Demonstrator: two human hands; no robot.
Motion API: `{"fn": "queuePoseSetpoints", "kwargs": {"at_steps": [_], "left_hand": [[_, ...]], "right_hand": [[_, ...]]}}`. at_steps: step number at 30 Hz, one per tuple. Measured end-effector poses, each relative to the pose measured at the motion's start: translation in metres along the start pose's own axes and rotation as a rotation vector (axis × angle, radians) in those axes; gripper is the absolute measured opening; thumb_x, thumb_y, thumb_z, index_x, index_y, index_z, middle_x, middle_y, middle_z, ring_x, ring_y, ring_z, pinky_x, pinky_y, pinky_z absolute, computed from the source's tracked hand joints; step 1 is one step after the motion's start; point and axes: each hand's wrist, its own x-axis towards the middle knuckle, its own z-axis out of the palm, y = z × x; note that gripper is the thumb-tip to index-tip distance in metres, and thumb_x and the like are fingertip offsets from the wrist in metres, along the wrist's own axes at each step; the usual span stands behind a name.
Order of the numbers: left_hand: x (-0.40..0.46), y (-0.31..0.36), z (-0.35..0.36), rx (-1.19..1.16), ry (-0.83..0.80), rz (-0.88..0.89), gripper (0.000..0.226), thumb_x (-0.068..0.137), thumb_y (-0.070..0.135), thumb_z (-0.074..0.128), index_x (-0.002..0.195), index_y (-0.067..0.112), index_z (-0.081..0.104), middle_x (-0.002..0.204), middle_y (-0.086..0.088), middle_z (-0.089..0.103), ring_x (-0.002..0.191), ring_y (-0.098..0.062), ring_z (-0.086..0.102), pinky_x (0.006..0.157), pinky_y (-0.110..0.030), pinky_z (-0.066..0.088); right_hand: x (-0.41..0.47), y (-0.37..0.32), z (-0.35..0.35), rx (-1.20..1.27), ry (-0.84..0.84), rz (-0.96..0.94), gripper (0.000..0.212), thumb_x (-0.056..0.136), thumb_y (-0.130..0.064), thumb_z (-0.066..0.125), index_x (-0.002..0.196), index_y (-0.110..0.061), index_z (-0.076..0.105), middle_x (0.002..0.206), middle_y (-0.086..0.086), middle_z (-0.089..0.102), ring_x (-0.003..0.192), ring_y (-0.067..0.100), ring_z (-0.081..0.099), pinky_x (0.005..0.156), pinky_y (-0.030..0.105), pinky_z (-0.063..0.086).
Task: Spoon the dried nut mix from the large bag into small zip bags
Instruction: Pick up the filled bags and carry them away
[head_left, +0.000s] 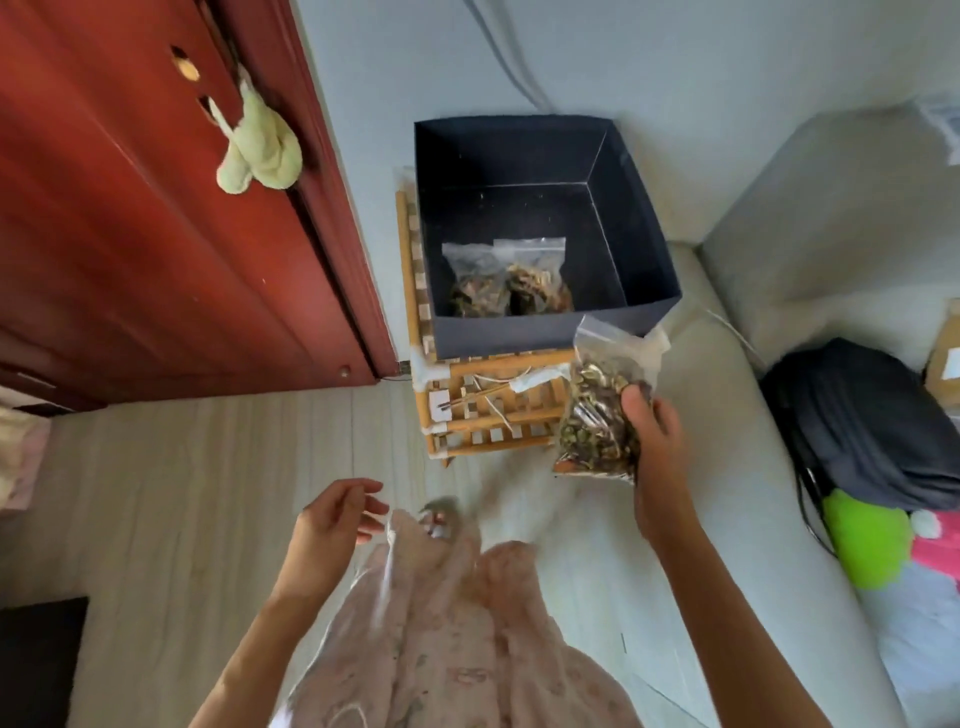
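Right hand (655, 441) grips filled zip bag (605, 410) by lower side, near dark box (639, 249) front right corner. Left hand (332, 514) empty, fingers loosely spread. Two filled bags (506, 280) lie inside box. Bag likely light, floppy, slick film; contents shift, so support underneath.

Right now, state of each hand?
Left hand: open, fingers loosely curled, holding nothing.
Right hand: closed in a grip on a clear plastic zip bag filled with dried nut mix.
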Motion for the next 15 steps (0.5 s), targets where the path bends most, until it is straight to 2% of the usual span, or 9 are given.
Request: {"fn": "queuePoseSetpoints", "kwargs": {"at_steps": [2, 4, 7, 10, 13, 15], "left_hand": [[0.024, 0.021, 0.009, 0.002, 0.009, 0.036, 0.025, 0.099, 0.01, 0.041, 0.091, 0.017, 0.064, 0.083, -0.006, 0.068, 0.063, -0.012, 0.065, 0.061, -0.025, 0.051], [0.05, 0.043, 0.017, 0.018, 0.013, 0.099, 0.022, 0.099, 0.015, 0.041, 0.101, 0.022, 0.062, 0.091, 0.001, 0.068, 0.068, -0.007, 0.065, 0.063, -0.022, 0.051], [0.092, 0.079, 0.029, 0.02, -0.005, 0.177, 0.023, 0.099, 0.024, 0.04, 0.117, 0.03, 0.053, 0.104, 0.011, 0.063, 0.082, -0.001, 0.064, 0.067, -0.019, 0.05], [0.128, 0.108, 0.04, 0.051, -0.042, 0.194, 0.036, 0.099, 0.029, 0.039, 0.135, 0.03, 0.042, 0.126, 0.009, 0.053, 0.102, 0.0, 0.056, 0.078, -0.015, 0.047], [0.152, 0.129, 0.051, 0.072, -0.079, 0.198, 0.045, 0.098, 0.033, 0.037, 0.143, 0.032, 0.031, 0.14, 0.005, 0.045, 0.126, -0.012, 0.044, 0.104, -0.032, 0.039], [0.163, 0.138, 0.059, 0.041, -0.096, 0.198, 0.046, 0.099, 0.03, 0.037, 0.144, 0.033, 0.027, 0.138, 0.001, 0.047, 0.127, -0.015, 0.044, 0.107, -0.038, 0.036]], "right_hand": [[0.029, -0.026, 0.008, -0.047, 0.005, -0.082, 0.028, 0.075, -0.043, 0.061, 0.096, -0.023, 0.062, 0.086, -0.006, 0.071, 0.08, 0.01, 0.069, 0.063, 0.023, 0.054], [0.06, -0.051, 0.016, -0.11, 0.01, -0.151, 0.026, 0.075, -0.045, 0.061, 0.091, -0.024, 0.062, 0.08, -0.009, 0.069, 0.074, 0.006, 0.067, 0.06, 0.02, 0.052], [0.108, -0.081, 0.031, -0.234, -0.014, -0.212, 0.022, 0.08, -0.049, 0.06, 0.09, -0.029, 0.059, 0.086, -0.006, 0.069, 0.082, 0.012, 0.068, 0.067, 0.027, 0.055], [0.155, -0.091, 0.042, -0.405, -0.047, -0.197, 0.017, 0.09, -0.049, 0.053, 0.092, -0.033, 0.053, 0.092, -0.005, 0.064, 0.089, 0.017, 0.066, 0.072, 0.031, 0.055], [0.195, -0.088, 0.045, -0.654, -0.032, -0.129, 0.031, 0.093, -0.049, 0.047, 0.109, -0.023, 0.049, 0.1, -0.004, 0.058, 0.098, 0.02, 0.059, 0.082, 0.037, 0.049], [0.213, -0.083, 0.045, -0.804, -0.046, -0.051, 0.044, 0.094, -0.047, 0.045, 0.125, -0.016, 0.045, 0.113, 0.005, 0.057, 0.099, 0.02, 0.054, 0.082, 0.035, 0.044]]}}
